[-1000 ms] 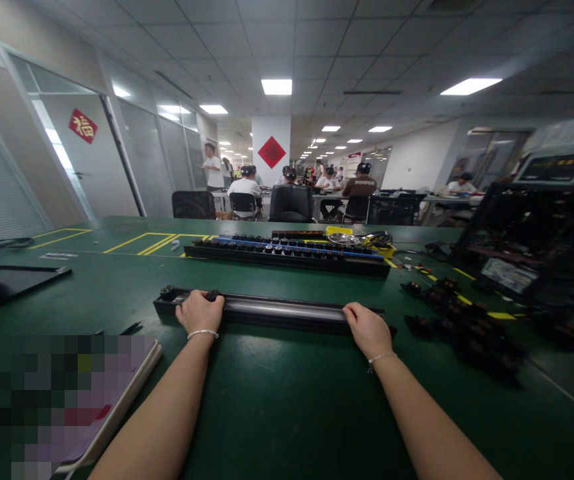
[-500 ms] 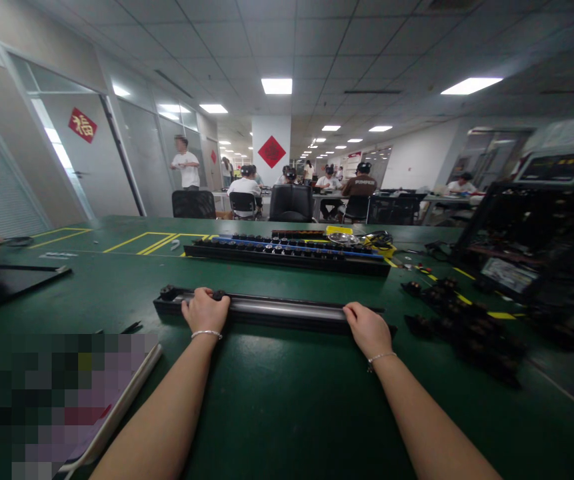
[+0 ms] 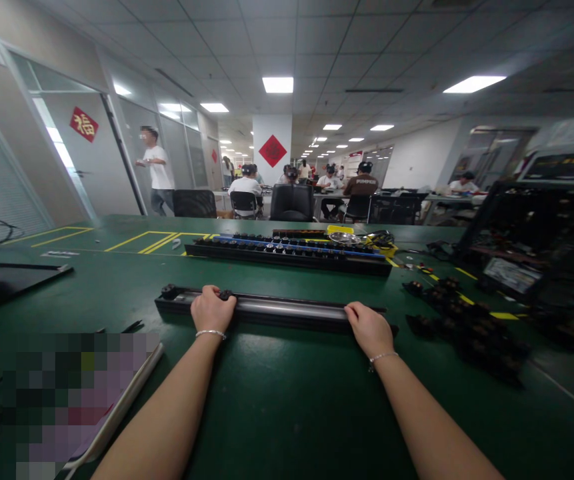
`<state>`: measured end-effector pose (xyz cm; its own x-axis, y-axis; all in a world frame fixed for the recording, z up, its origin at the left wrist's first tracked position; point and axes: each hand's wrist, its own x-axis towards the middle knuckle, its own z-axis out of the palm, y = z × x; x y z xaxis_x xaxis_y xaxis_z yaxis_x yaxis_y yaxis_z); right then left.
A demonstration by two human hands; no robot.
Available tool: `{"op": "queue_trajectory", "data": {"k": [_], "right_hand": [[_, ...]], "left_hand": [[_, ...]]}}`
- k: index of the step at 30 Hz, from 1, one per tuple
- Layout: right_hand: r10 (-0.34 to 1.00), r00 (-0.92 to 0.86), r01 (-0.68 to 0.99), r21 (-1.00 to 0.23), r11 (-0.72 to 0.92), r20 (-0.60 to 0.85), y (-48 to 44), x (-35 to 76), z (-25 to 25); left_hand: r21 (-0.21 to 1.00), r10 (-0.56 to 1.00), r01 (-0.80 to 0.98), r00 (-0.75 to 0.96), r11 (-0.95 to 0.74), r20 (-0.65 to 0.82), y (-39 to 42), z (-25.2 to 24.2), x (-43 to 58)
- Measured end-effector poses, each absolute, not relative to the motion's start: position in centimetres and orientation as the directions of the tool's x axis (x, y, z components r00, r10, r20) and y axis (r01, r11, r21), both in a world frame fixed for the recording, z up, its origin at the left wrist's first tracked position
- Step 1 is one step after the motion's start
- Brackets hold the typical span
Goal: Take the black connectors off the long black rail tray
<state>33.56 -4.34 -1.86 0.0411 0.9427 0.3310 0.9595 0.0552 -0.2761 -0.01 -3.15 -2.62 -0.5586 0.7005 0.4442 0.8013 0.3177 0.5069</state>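
A long black channel [image 3: 291, 323] with a shiny grey metal strip [image 3: 287, 307] along its inside lies crosswise on the table in front of me. My left hand [image 3: 213, 309] is closed over its left half, on a small black part [image 3: 225, 295] that shows beside the thumb and sits in the channel. The rest of that part is hidden by my fingers. Near the right end, my right hand [image 3: 369, 328] grips the channel, thumb along the near wall. Another small black piece [image 3: 169, 291] stands in the channel's far left end.
Behind lies a second black channel [image 3: 287, 259] filled with small black parts. To the right are a pile of black parts [image 3: 471, 330] and a dark open-framed machine [image 3: 531, 233]. A pixelated flat item [image 3: 91, 393] lies front left. A person [image 3: 157, 167] walks beyond the table.
My left hand has shifted slightly right along the channel, the small black part moving with it. My right hand stays put. Another person's hand at the far left has left view.
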Motion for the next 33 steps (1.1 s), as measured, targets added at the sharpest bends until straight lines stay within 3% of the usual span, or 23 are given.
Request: {"op": "queue_trajectory", "data": {"k": [33], "right_hand": [[0.951,0.045,0.957,-0.285,0.046,0.306,-4.5,33.5,-1.5]], "left_hand": [[0.508,0.770,0.824,-0.487,0.250,0.412,-3.3,-2.7,1.5]]}}
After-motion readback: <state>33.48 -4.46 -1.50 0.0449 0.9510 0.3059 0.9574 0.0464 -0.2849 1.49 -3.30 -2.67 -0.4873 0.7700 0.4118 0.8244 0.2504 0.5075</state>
